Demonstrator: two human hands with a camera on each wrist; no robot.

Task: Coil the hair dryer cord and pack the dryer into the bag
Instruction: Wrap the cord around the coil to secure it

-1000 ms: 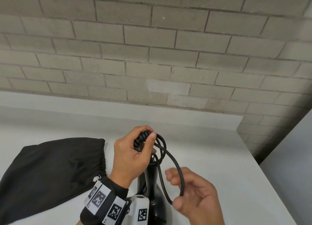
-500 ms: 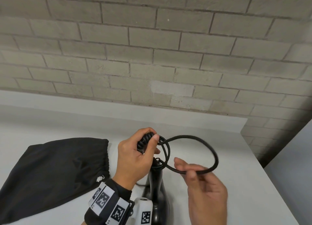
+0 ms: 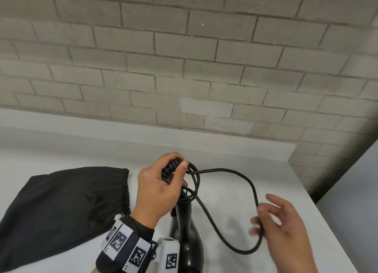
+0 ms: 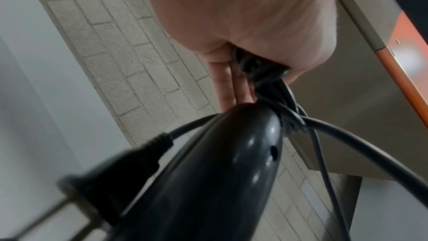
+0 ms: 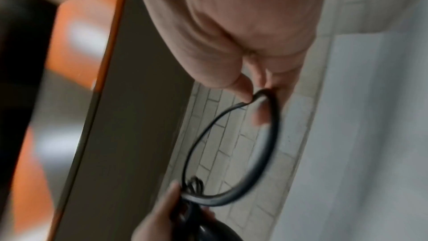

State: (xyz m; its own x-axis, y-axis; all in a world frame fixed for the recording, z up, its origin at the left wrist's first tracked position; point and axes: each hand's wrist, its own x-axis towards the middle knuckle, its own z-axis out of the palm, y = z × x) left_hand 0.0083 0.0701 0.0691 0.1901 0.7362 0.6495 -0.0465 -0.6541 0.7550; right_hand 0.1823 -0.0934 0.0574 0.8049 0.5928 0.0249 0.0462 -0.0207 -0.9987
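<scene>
On the white table (image 3: 235, 156) the black hair dryer (image 3: 187, 231) stands under my left hand (image 3: 180, 160). That hand grips a bundle of coiled cord (image 3: 172, 168) above the dryer's handle. A long free loop of the cord (image 3: 252, 187) swings out to the right and back. My right hand (image 3: 258, 218) holds this loop at its far bend; in the right wrist view the thumb and fingertips (image 5: 243, 94) pinch the cord (image 5: 268, 146). In the left wrist view the plug (image 4: 120, 169) hangs beside the dryer (image 4: 208, 171). The black drawstring bag (image 3: 61, 207) lies flat to the left.
A grey brick wall (image 3: 184, 68) rises behind the table's raised back ledge. The table's right edge (image 3: 319, 217) runs diagonally just beyond my right hand. Bare tabletop shows between the dryer and that edge.
My right hand has carried the cord loop outward to the right and lower, so the loop is now much wider. The left hand keeps its grip on the bundle.
</scene>
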